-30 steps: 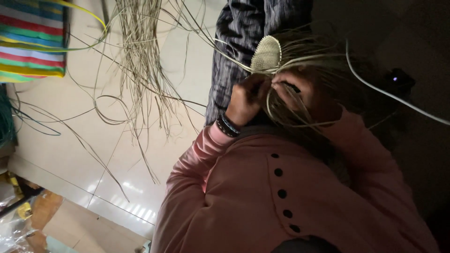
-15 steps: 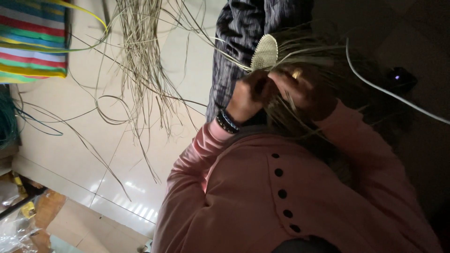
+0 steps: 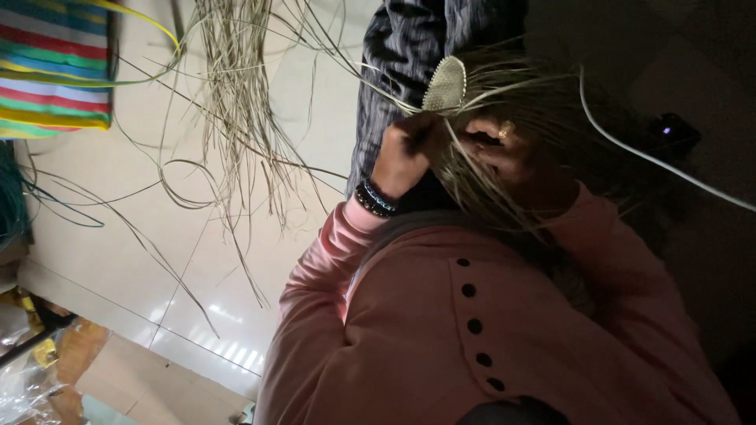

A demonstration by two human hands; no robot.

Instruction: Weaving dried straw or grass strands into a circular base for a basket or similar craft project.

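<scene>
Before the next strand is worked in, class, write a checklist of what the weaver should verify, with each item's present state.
1. Small woven oval disc of pale straw held up above both hands: ok.
2. Left hand closed on the strands just below the disc: ok.
3. Right hand gripping strands beside it: ok, though its fingers are in dim light.
4. Loose strands fanning out from the disc, untangled: cannot tell.
5. Spare bundle of long dry straw lying on the pale tiled floor, off to the left: ok.
6. White cable clear of the work: ok, it runs to the right, apart from the hands.
</scene>
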